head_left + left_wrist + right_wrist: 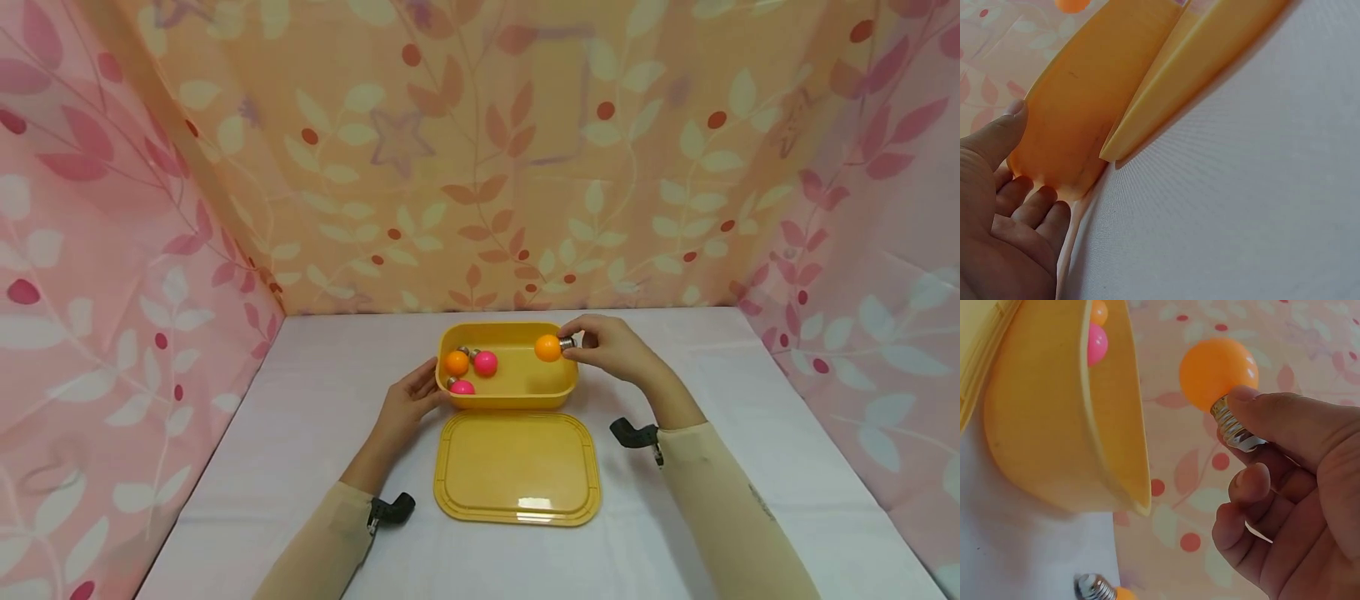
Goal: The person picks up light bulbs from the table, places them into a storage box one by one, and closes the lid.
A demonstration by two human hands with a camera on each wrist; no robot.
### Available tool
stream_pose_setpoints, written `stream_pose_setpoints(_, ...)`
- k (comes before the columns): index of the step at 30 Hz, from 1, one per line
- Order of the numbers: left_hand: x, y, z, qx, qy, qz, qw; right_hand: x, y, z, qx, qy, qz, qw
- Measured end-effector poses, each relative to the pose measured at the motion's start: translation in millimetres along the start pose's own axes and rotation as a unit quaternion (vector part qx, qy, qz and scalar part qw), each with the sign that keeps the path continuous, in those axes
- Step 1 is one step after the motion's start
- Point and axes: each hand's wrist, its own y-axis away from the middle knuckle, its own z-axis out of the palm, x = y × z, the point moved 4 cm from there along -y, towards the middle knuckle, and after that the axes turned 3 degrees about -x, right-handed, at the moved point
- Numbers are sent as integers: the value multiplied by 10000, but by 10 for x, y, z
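Observation:
My right hand [611,346] pinches an orange light bulb [1219,372] by its metal screw base, thumb against fingers. In the head view that bulb is over the right end of a yellow plastic box [506,401]. My left hand [405,408] holds the box's left end, thumb and curled fingers round its near corner. Inside the box, toward the left, lie an orange bulb [456,363], a pink bulb [486,363] and a second pink bulb [462,387] partly hidden by the near wall.
A yellow lid [517,467] lies flat in front of the box. Another orange bulb with a metal base [1094,587] shows beyond the box's right end in the right wrist view. White cloth [337,350] covers the table, and patterned curtains [480,167] enclose it.

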Motion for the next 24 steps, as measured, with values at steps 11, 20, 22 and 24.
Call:
stream_pose_setpoints(11, 8, -6, -5, 50, -112, -19, 9999, -212, -329, 126, -804, 406, -169, 9958)
stream_pose_setpoints(20, -19, -13, -11, 27, -55, -60, 10000, -282, -607, 311, -1561, 552, -537, 9847)
stream_pose_setpoints(22, -19, -14, -12, 13, -70, -61, 10000, -276, -658, 361, -1632, 537, -539, 9837)
stream_pose_setpoints(24, -16, -17, -21, 19, -67, -30, 10000, -270, -701, 413, -1672, 506, -516, 9833)
